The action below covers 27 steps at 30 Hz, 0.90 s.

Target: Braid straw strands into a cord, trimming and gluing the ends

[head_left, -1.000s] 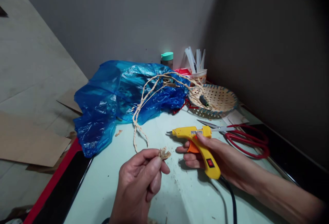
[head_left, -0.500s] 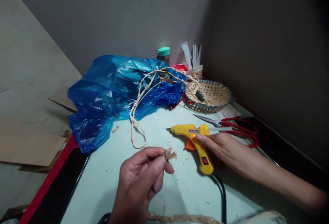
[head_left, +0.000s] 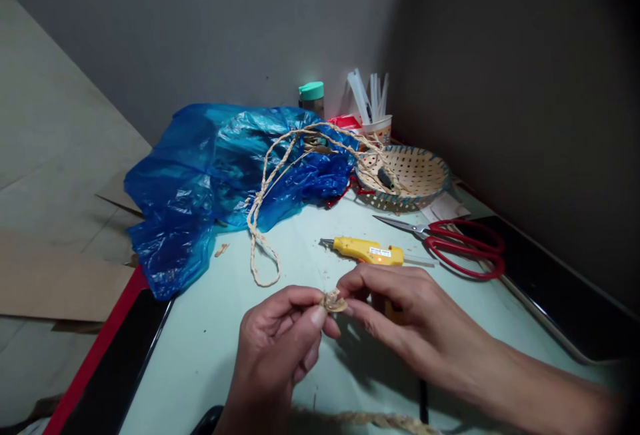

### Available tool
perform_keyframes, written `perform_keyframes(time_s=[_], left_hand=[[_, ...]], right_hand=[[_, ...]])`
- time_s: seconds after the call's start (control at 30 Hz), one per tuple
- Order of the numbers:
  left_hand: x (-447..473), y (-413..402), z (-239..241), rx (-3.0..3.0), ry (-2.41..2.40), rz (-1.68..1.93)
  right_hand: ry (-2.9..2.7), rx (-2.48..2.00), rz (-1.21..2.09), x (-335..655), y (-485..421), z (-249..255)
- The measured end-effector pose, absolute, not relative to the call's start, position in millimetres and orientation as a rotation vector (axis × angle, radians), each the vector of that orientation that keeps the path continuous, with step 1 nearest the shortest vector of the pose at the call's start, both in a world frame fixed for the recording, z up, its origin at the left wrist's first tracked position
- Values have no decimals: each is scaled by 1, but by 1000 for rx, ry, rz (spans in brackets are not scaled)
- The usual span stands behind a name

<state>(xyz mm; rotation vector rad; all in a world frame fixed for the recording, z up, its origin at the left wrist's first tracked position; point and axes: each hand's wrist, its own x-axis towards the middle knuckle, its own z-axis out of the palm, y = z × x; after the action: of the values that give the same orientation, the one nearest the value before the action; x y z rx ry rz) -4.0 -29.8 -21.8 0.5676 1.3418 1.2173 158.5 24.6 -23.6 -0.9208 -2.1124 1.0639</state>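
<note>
Now pinching fibre coil (head_left: pixel 333 302) over mid-desk (head_left: pixel 210 342)

Holds small straw-coloured coil just above desk, front & centre. Grips it from left w/ left hand (head_left: pixel 280 338), thumb & forefinger pressed shut on it. Meets it from right w/ right hand (head_left: pixel 395 308), fingertips closed on same bit. Has yellow glue gun (head_left: pixel 367 252) lying just behind, long axis left-right, nozzle left, nearer right hand. Can't read its label; too small.

Both hands meet over the pale table (head_left: pixel 210 328), the left hand (head_left: pixel 280 342) and right hand (head_left: pixel 400 308) pinching a small frayed fibre piece (head_left: pixel 333 301) between their fingers (head_left: pixel 320 315). Just behind lies a yellow glue gun (head_left: pixel 367 251), with red scissors (head_left: pixel 450 238) beside it and a blue plastic bag (head_left: pixel 215 175) further back.
</note>
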Motion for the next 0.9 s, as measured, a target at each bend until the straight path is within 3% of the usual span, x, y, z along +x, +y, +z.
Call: perform_keyframes(time_s=[0.3,0.6,0.9], left_hand=[[-5,-26,-28,604,1389,1197],[-6,-26,-28,656,1382,1119],[-1,-27,-25,750,1514,1134]], right_hand=[[-2081,-813,1032,163,23,-33],[-2269,-558,433,170,28,-48],[-2203,-675,454,161,27,-44]])
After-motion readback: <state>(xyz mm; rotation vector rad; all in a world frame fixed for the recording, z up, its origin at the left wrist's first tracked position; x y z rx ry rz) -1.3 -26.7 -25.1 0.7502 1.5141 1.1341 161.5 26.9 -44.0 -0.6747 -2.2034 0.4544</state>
